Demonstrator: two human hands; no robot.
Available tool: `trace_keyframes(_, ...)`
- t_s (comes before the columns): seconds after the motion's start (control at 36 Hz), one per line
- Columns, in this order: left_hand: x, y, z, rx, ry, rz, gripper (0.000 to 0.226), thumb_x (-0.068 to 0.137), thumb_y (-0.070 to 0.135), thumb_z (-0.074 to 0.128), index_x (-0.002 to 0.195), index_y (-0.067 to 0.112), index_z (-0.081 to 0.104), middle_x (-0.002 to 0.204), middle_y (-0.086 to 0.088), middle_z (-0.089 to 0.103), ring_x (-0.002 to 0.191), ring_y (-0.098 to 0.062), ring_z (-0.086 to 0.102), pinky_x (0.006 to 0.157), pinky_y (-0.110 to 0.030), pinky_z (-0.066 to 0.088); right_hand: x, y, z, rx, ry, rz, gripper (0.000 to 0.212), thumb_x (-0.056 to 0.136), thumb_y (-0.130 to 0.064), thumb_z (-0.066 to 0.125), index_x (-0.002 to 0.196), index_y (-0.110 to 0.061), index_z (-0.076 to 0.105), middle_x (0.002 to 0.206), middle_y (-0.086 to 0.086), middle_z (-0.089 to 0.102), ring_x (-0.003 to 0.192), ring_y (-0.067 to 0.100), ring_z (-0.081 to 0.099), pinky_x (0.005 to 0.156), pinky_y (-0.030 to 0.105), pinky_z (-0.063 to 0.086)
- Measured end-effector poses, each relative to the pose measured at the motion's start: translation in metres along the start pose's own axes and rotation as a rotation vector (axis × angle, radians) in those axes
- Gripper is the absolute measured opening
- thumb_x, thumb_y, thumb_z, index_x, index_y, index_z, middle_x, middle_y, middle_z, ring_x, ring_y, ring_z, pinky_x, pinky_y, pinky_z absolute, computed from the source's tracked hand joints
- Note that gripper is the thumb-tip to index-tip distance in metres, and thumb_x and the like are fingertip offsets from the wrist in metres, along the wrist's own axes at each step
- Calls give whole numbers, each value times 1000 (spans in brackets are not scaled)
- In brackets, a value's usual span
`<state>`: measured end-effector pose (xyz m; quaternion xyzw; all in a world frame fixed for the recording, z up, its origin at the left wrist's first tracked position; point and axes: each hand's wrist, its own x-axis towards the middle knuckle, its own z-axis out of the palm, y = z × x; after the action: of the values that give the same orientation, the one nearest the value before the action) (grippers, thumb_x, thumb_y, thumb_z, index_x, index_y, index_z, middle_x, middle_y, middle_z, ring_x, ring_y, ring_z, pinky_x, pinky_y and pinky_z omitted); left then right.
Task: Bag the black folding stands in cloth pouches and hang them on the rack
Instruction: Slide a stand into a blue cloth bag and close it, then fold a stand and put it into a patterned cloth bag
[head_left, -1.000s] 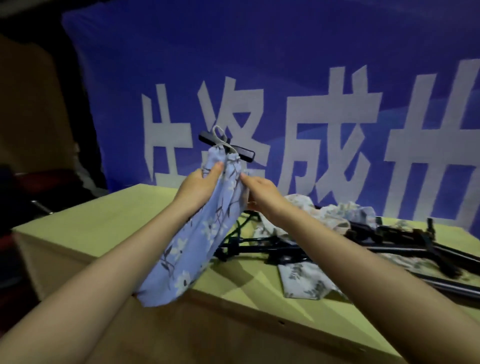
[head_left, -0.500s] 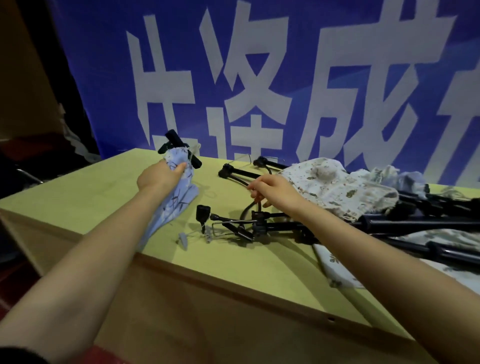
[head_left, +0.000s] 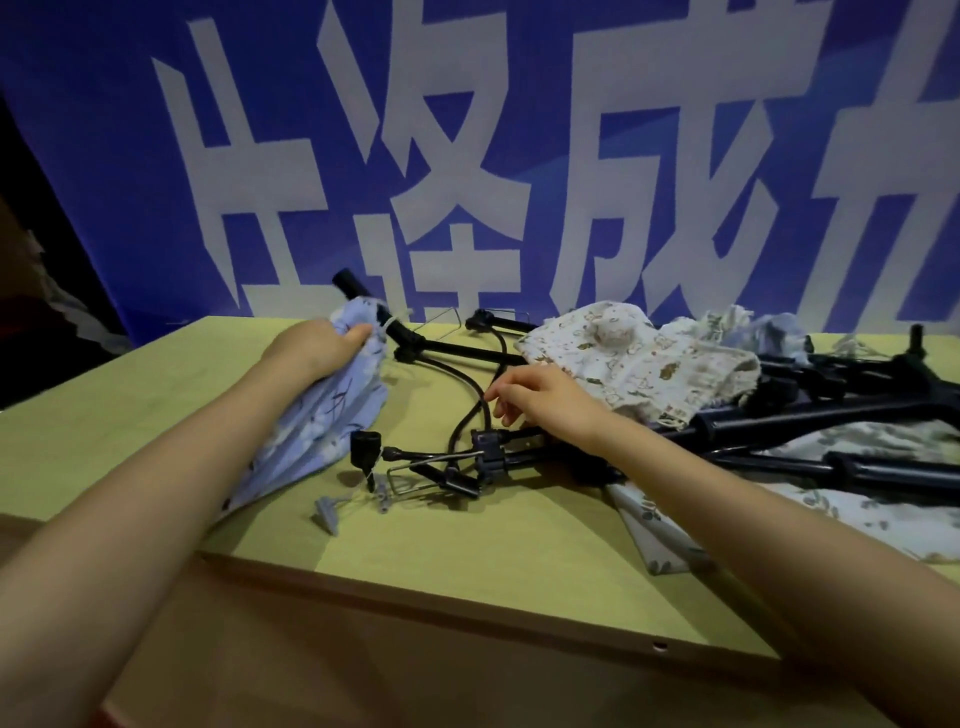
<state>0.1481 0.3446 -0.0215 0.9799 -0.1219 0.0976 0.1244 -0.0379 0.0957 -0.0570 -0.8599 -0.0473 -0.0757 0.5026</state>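
your left hand (head_left: 319, 347) clamps one bagged stand's blue pouch (head_left: 332, 410); right hand (head_left: 540, 397) loose over bare stands (head_left: 488, 457); none hung.

The left hand (head_left: 324, 347) grips the gathered neck of a blue floral pouch (head_left: 317, 415), whose body lies on the yellow-green table (head_left: 130, 405) with a black stand end (head_left: 347, 282) poking out above the fist. Right of the pouch, the right hand (head_left: 545, 402) hovers with loosely spread fingers over a bare black folding stand (head_left: 467, 457). Behind that stand lies a cream printed pouch (head_left: 639, 358) draped on more black stands (head_left: 831, 410). A blue banner (head_left: 519, 130) hangs beyond the table.
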Motion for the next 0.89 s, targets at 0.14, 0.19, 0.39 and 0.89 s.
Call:
trace_keyframes(0.14, 4, 34, -33, -48, 138, 87, 61, 96, 62, 29, 72, 11, 54, 78, -14, 56, 74, -31, 53, 65, -35, 39, 5, 0, 3, -15, -21, -1, 23, 101, -19, 46, 105, -13, 68, 90, 2, 68, 79, 7, 63, 65, 12, 48)
trace_keyframes(0.19, 6, 39, -28, -93, 187, 64, 59, 96, 63, 30, 65, 15, 45, 70, -11, 52, 69, -30, 51, 60, -34, 35, 7, -1, 4, 1, -17, -1, 22, 101, -18, 46, 103, -15, 68, 90, 2, 67, 79, 8, 63, 67, 15, 49)
trace_keyframes(0.39, 9, 31, 40, 16, 55, -109, 63, 96, 63, 33, 120, 9, 55, 111, -17, 62, 95, -33, 58, 73, -34, 41, 4, -10, -12, 136, 52, 13, 23, 101, -11, 44, 111, -9, 64, 88, 6, 65, 80, 15, 61, 69, 26, 53)
trace_keyframes(0.89, -82, 217, 33, -268, 25, 431, 49, 95, 50, 44, 129, 19, 59, 128, -1, 58, 118, -23, 53, 92, -35, 43, -59, 44, -169, -515, 571, 273, 35, 92, -33, 55, 118, -11, 63, 102, 10, 67, 95, 24, 59, 77, 30, 42)
